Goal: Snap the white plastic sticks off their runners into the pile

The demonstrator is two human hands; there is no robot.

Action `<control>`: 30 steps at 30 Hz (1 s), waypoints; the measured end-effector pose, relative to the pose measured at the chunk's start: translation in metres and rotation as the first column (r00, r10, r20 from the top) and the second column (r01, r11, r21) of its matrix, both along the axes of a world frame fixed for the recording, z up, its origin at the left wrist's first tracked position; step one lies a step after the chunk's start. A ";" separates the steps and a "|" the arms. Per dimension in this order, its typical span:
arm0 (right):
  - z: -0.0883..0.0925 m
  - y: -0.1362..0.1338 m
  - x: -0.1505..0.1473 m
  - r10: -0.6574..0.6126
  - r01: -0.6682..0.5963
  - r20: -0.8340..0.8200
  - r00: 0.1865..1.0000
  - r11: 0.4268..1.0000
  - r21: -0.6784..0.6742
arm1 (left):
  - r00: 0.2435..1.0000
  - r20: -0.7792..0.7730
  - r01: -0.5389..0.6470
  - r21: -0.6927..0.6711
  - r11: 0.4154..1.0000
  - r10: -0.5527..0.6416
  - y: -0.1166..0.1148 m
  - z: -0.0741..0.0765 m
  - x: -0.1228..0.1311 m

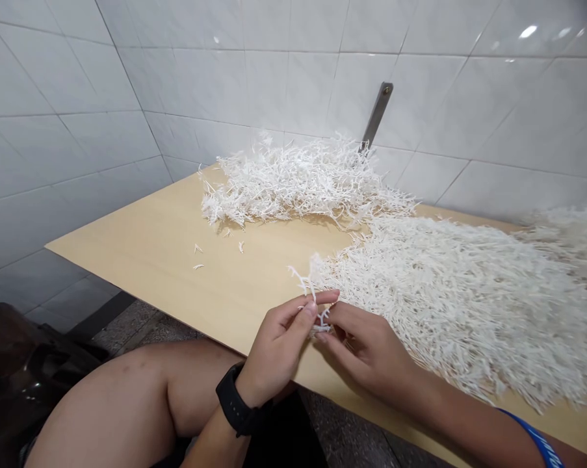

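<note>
- Bright, even light falls across the white tile wall (pixel 254 78), apparently from above.
- A small glare spot (pixel 528 31) shines on the tiles at upper right.
- Soft, faint shadows lie under the white shreds (pixel 444 305) on the desk (pixel 142 253).
- Wide-angle distortion bends the tile lines toward the frame edges.
- The shreds blur at far right; the dark bag (pixel 15 370) at lower left sits dim.

Tiled workroom: white wall tiles (pixel 293 78), pale wooden worktable (pixel 142 260).
</note>
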State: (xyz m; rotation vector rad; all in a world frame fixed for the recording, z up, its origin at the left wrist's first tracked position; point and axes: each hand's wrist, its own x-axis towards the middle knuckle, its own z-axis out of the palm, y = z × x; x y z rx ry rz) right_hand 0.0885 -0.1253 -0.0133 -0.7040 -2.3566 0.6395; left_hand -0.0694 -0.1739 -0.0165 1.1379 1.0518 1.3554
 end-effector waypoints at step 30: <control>0.000 0.001 0.003 0.069 -0.069 -0.018 0.997 0.998 -0.007 | 0.991 -0.127 0.041 0.040 0.998 -0.035 0.000 -0.001 -0.002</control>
